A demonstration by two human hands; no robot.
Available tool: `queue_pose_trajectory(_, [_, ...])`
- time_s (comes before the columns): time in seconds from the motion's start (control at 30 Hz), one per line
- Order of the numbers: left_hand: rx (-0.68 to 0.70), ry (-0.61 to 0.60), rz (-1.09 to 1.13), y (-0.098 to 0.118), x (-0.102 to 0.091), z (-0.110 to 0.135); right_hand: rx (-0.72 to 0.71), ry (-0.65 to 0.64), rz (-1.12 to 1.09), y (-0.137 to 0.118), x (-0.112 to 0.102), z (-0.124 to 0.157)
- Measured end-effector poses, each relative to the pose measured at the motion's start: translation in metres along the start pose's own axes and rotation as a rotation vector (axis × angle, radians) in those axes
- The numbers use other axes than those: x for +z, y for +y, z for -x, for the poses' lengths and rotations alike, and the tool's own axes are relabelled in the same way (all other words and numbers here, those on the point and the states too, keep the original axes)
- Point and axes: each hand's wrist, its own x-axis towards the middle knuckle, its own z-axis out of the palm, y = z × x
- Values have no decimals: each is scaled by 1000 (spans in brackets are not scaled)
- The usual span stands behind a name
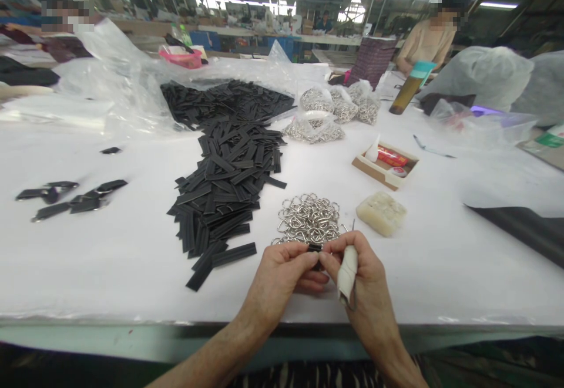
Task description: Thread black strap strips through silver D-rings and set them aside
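My left hand (286, 273) and my right hand (363, 270) meet near the table's front edge, both pinching a short black strip (314, 248) between thumbs and fingertips. Most of that strip is covered by my fingers. Tucked in my right hand is also an awl-like tool with a pale wrapped handle (348, 273) and a thin metal point. Just beyond my fingers lies a heap of silver metal rings (311, 218). A long pile of flat black strips (224, 182) spreads to the left of it. Several strips with metal rings on them (83, 197) lie at the far left.
Right of the rings are a yellowish wax-like block (381, 213) and a small box (385, 165) holding a red tube. Bags of rings (315, 127), a bottle (412, 88) and plastic sheeting (118, 77) stand farther back. Black sheet material (520, 229) lies right. Another person (427, 41) sits across.
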Motion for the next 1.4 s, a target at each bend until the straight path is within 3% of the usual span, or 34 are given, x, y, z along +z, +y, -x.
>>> queue_pose_trajectory(0.67, [32,20,-42,2,-2,-1,3,22,1,-1,0,-1])
queue_pose_trajectory(0.83, [6,8,-43,6,-3,-2,-50,54,51,-1,-17,-2])
queue_pose_trajectory(1.03, [-21,-9,-3,7,-3,-6,-12,46,-6,2,-47,-2])
queue_pose_trajectory(1.2, [-30,-21,-3,9,-2,-9,-57,154,141,2,-63,-5])
queue_pose_trajectory(1.4, [-39,-3,-14,13,-1,-9,25,416,191,8,-70,-12])
